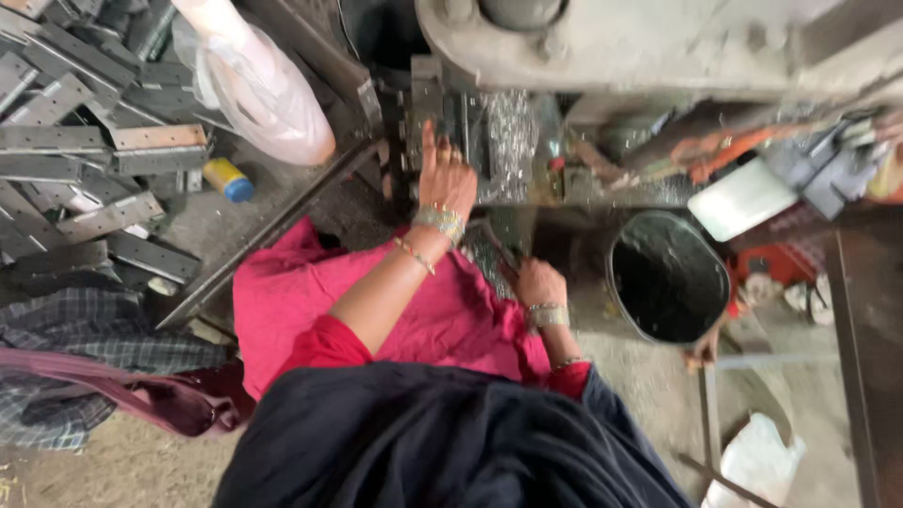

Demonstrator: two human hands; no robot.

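We see the left hand (445, 174) raised against the die area of the press machine (658, 42), fingers straight and held together, the index fingertip pointing up at the dark metal block (425, 99) that it touches or nearly touches. Just right of this hand lies a shiny strip of stamped metal pieces (509, 141) on the machine bed; the hand is beside it, not on it. We cannot tell whether anything sits under the palm.

The right hand (538, 280) is lower, near the lap, curled closed around the lower end of a thin perforated metal strip (489, 246) that slants up toward the machine. Bangles ring both wrists.

Much is hard to read: the die zone is dark and cluttered with glinting bits, so the exact part under the left fingers is unclear. The press body is cut off by the top edge, and the pink dress (310, 292) and dark shawl (442, 442) hide the lap and seat.

To the left, a slanted metal bar (263, 235) borders the workspace, with a heap of grey hinge plates (85, 160) beyond it, a small yellow-and-blue bottle (229, 179) and a pale plastic bag (259, 85). To the right stands a black bucket (668, 277), well apart from the right hand, with open concrete floor between them.
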